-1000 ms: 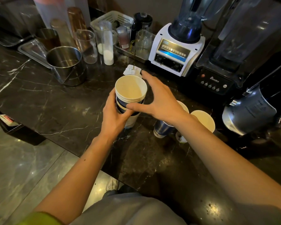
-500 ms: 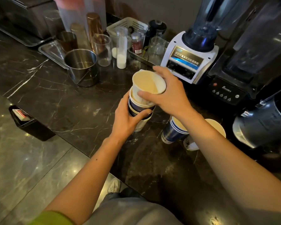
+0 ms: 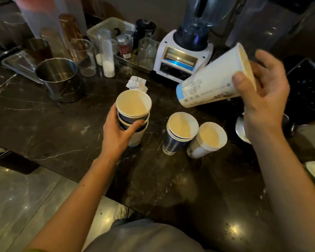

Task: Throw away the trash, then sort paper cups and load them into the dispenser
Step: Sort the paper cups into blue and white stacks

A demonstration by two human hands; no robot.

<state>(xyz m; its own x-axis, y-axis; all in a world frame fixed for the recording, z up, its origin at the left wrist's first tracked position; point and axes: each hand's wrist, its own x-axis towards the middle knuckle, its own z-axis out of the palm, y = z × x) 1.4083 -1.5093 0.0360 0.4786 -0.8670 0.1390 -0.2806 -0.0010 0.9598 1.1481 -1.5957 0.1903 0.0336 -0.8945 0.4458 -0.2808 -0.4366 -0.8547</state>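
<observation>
My left hand [image 3: 119, 135] grips a mixed stack of paper cups [image 3: 133, 113], blue and white ones nested, standing on the dark marble counter [image 3: 53, 128]. My right hand [image 3: 262, 99] holds a tall white paper cup [image 3: 211, 82] up in the air, tipped on its side with its mouth to the right. Right of the held stack stand a stack of blue cups [image 3: 178, 133] and a stack of white cups [image 3: 207, 140], side by side and leaning a little. A small crumpled white paper [image 3: 136, 84] lies behind the mixed stack.
A white-based blender [image 3: 182, 57] and a black blender stand at the back right. A steel pot [image 3: 59, 79], glasses, shakers and a white basket [image 3: 109, 26] crowd the back left. The counter edge drops to a tiled floor at the left.
My right hand pulled the white cup out of the top of the mixed stack and lifted it up to the right, tipping it sideways. My left hand kept hold of the stack.
</observation>
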